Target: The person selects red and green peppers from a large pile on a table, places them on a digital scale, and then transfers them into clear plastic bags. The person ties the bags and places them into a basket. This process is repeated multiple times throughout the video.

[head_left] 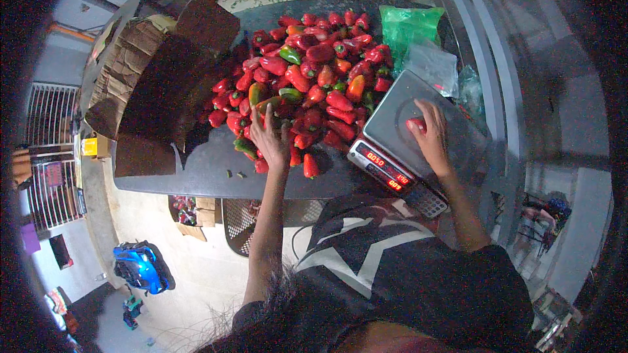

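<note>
My left hand (269,138) lies spread, fingers open, on one pile of peppers (307,72) at twelve o'clock, too many to count, mostly red, some green; my right hand (428,132) curls around one red pepper (416,124) on the single scale (405,132) at two o'clock.

Both hands (269,138) (428,132) reach forward, fingers curled.

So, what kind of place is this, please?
Probably a produce sorting or selling spot: a heap of red and green peppers on a dark table, a grey digital weighing scale, and clear plastic bags.
</note>
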Available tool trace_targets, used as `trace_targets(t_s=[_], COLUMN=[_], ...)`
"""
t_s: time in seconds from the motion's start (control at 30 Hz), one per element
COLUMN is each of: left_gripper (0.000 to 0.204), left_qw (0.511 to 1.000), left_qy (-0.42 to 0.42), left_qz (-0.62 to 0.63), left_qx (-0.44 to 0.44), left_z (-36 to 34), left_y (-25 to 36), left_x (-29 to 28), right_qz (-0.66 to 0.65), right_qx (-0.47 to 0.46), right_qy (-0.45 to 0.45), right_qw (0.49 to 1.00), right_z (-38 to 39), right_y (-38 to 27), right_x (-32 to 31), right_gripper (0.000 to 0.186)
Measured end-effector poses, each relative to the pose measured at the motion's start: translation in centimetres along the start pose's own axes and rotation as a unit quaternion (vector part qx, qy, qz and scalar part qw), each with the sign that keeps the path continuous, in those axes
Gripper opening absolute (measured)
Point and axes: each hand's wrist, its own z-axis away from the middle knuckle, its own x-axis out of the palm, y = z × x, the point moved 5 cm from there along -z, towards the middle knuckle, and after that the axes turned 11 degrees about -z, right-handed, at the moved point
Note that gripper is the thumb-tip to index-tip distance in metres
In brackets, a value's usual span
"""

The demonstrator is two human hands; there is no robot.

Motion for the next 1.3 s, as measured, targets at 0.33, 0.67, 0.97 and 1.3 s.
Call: trace_targets(t_s=[0.33,0.67,0.97,1.3], left_gripper=[0.073,0.056,0.049,0.045], left_qw=[0.997,0.996,0.996,0.997], left_qy=[-0.015,-0.037,-0.060,-0.024], left_qz=[0.068,0.068,-0.017,-0.031], left_qx=[-0.029,-0.053,-0.060,-0.063], left_z=[2.8,3.8,4.0,4.2], left_y=[-0.7,-0.5,-0.5,-0.6], left_x=[-0.9,-1.1,0.4,1.5], right_qz=[-0.031,-0.092,0.009,-0.037], right_qx=[-0.230,-0.049,-0.140,-0.195], right_qy=[-0.029,-0.231,-0.132,-0.081], right_qw=[0.972,0.967,0.981,0.977], right_z=[-15.2,-29.4,-25.9,-17.7], right_y=[-4.3,-1.6,-4.2,-8.0], right_x=[10.0,26.6,24.6,20.2], right_gripper=[0.034,0.053,0.043,0.047])
